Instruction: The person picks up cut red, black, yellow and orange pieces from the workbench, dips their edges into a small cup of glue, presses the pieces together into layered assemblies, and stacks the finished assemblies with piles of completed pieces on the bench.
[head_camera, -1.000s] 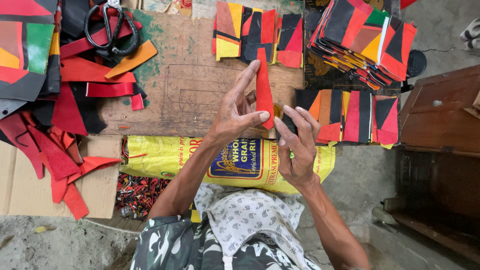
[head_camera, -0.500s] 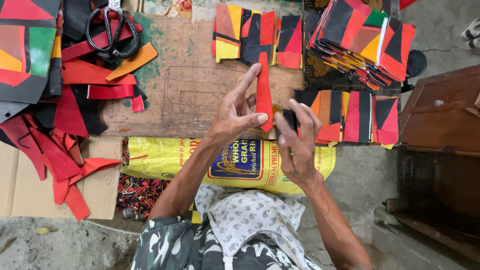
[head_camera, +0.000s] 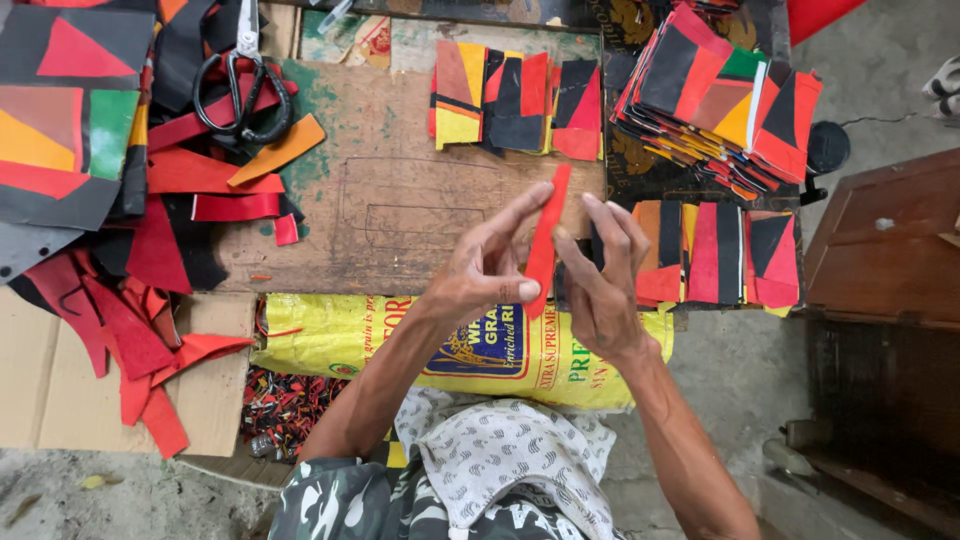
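My left hand (head_camera: 487, 268) pinches a long narrow red strip (head_camera: 548, 225) between thumb and fingers, held upright over the worn wooden board (head_camera: 400, 200). My right hand (head_camera: 600, 275) is right beside it, its fingers touching the strip and curled around a small dark piece that is mostly hidden. Stacks of patchwork pieces in red, black, yellow and orange lie close by: one row (head_camera: 515, 105) beyond my hands and another (head_camera: 720, 255) just right of my right hand.
Black-handled scissors (head_camera: 245, 85) rest on red and black offcuts (head_camera: 130, 300) at the left. A fanned pile of patchwork squares (head_camera: 725, 95) sits at the upper right. A yellow printed sack (head_camera: 340, 335) covers my lap edge. Brown wooden furniture (head_camera: 885, 250) stands at right, cardboard (head_camera: 50, 380) at lower left.
Both hands have stayed over the board with the red strip. The right hand's fingers have shifted closer along the strip; nothing was put down or picked up.
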